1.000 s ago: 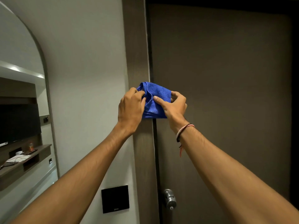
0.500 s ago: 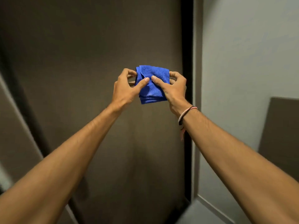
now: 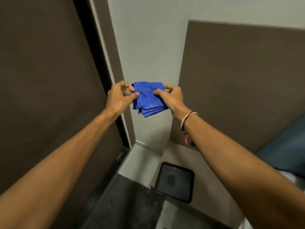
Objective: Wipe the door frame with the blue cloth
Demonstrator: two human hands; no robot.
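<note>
Both hands, left hand (image 3: 119, 96) and right hand (image 3: 172, 98), pinch the folded blue microfibre cloth (image 3: 148, 99) mid-frame (off the frame); flatten it against the grey-brown door frame strip (image 3: 110, 47) first.

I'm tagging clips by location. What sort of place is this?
Probably a hotel room or bedroom entryway: a dark brown door in its door frame, plain walls with a brown padded-looking wall panel, and what looks like bedding at the right edge.

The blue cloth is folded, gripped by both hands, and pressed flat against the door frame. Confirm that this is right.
Not quite. The head view shows the blue cloth folded and gripped by the left hand and right hand, but held in the air to the right of the door frame, not pressed against it.
</note>
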